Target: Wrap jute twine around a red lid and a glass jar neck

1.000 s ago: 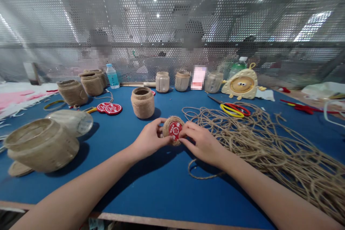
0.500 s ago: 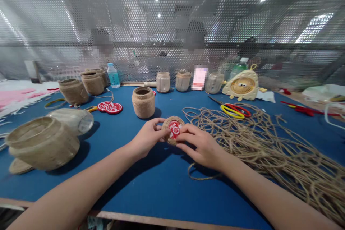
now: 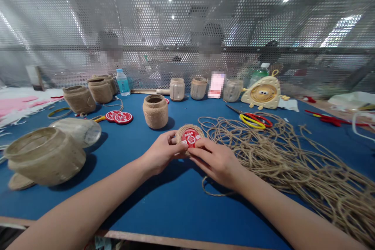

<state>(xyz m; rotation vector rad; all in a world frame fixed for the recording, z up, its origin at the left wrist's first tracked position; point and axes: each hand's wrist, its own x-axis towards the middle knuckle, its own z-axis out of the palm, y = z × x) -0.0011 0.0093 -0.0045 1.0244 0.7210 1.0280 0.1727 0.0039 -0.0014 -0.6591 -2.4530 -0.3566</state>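
Between both hands, above the blue table, is a red jar lid (image 3: 191, 137) with jute twine coiled around its edge. My left hand (image 3: 164, 150) grips its left side, thumb over the face. My right hand (image 3: 218, 160) pinches its lower right edge, fingers closed on it. A loose end of twine (image 3: 216, 194) hangs below my right hand to the table. Right of it spreads a large tangled heap of jute twine (image 3: 278, 168). Just beyond my left hand stands a twine-wrapped jar (image 3: 155, 112).
At left are wrapped jars (image 3: 79, 99), a large twine-covered jar (image 3: 47, 156), a glass jar on its side (image 3: 80, 131) and red lids (image 3: 123, 117). Scissors (image 3: 253, 120) lie on the heap. Glass jars (image 3: 177, 89) and a yellow fan (image 3: 263, 93) stand before a perforated metal screen (image 3: 175, 31).
The lid has been turned and tilted so its red face shows more fully. My right fingers have shifted down to its lower edge, while my left hand keeps hold.
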